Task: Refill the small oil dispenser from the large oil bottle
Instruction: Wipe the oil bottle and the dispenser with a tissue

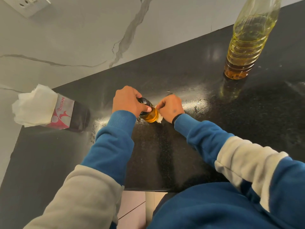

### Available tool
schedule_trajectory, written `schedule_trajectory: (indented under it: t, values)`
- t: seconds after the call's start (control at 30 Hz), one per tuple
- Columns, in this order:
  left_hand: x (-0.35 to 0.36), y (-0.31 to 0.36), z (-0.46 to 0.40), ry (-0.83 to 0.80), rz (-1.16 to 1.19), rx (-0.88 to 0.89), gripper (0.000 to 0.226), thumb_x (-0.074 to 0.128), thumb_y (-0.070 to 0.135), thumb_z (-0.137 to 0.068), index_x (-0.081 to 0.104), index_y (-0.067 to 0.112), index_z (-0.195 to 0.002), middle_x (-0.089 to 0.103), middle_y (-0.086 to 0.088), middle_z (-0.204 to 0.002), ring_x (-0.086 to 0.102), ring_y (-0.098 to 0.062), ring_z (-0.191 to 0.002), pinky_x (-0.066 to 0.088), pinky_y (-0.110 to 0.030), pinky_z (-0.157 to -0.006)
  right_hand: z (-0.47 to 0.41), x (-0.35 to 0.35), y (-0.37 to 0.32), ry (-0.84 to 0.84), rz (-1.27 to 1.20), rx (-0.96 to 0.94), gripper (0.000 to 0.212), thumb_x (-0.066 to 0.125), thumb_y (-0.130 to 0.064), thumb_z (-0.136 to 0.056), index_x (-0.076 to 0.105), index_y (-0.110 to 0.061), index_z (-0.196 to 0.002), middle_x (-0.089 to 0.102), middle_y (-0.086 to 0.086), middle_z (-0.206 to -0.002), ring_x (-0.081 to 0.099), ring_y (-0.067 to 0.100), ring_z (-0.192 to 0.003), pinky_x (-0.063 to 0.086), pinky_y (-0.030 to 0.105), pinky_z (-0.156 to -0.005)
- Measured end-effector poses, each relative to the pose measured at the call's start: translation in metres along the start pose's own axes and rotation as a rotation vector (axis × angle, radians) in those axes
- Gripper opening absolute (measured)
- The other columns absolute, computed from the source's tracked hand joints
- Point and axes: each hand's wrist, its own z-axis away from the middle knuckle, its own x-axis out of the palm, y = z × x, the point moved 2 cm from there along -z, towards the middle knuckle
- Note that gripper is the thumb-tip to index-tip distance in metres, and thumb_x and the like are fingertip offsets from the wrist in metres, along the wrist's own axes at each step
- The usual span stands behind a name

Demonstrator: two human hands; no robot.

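Observation:
The small oil dispenser [151,115], a glass bottle with amber oil and a dark top, stands on the black counter [198,121] in the middle of the view. My left hand [127,100] grips its dark top from above. My right hand [170,108] pinches a white tissue [159,119] and holds it against the dispenser's right side. The large oil bottle [245,47], clear ribbed plastic partly filled with yellow oil, stands upright at the far right of the counter, apart from both hands; its top is cut off by the frame.
A tissue pack [62,111] with white tissues sticking out lies at the counter's left edge by the marble wall [82,38]. A wall socket [28,4] is at top left. The counter's front edge [148,190] runs near my body, with floor tiles below.

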Motion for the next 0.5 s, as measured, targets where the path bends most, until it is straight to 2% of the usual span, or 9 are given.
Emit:
schedule_trajectory:
  t: [0.07,0.13,0.27,0.37,0.5]
  values:
    - [0.000,-0.001,0.000,0.016,0.017,-0.001,0.059,0.091,0.039,-0.066,0.072,0.017,-0.118,0.071,-0.005,-0.115,0.067,-0.023,-0.102,0.052,-0.031,-0.092,0.001,-0.005,-0.005,-0.001,-0.028,-0.018,0.025,0.061,0.003,-0.083,0.078,-0.013,-0.073,0.072,0.000,-0.077,0.065,0.019,-0.095,0.052,0.034,-0.094]
    - [0.001,-0.001,0.000,0.022,0.012,0.012,0.056,0.091,0.038,-0.066,0.074,0.016,-0.115,0.072,-0.005,-0.111,0.066,-0.021,-0.096,0.051,-0.029,-0.086,0.002,-0.016,-0.022,0.031,-0.116,-0.076,0.025,0.061,0.005,-0.080,0.079,-0.012,-0.075,0.072,0.000,-0.076,0.066,0.014,-0.087,0.053,0.028,-0.089]
    - [0.002,-0.001,0.001,0.010,0.007,0.031,0.051,0.091,0.034,-0.067,0.075,0.022,-0.114,0.074,-0.004,-0.107,0.063,-0.018,-0.087,0.050,-0.025,-0.080,0.002,-0.028,-0.049,0.053,-0.249,-0.141,0.027,0.064,0.008,-0.079,0.078,-0.015,-0.074,0.068,-0.003,-0.075,0.066,0.011,-0.083,0.056,0.026,-0.079]
    - [0.002,-0.002,0.002,-0.007,0.002,0.057,0.056,0.094,0.034,-0.063,0.075,0.024,-0.114,0.073,-0.002,-0.110,0.066,-0.020,-0.098,0.050,-0.026,-0.086,0.002,-0.020,-0.039,0.080,-0.170,-0.145,0.025,0.063,0.005,-0.081,0.078,-0.014,-0.076,0.068,-0.002,-0.075,0.066,0.012,-0.084,0.054,0.026,-0.081]
    - [-0.001,-0.003,0.007,-0.027,0.066,0.057,0.061,0.096,0.026,-0.059,0.073,0.026,-0.116,0.069,-0.001,-0.121,0.063,-0.022,-0.113,0.048,-0.030,-0.098,0.002,-0.005,-0.003,0.012,0.025,-0.032,0.025,0.062,-0.002,-0.088,0.075,-0.013,-0.070,0.073,0.004,-0.083,0.061,0.012,-0.085,0.045,0.022,-0.082]
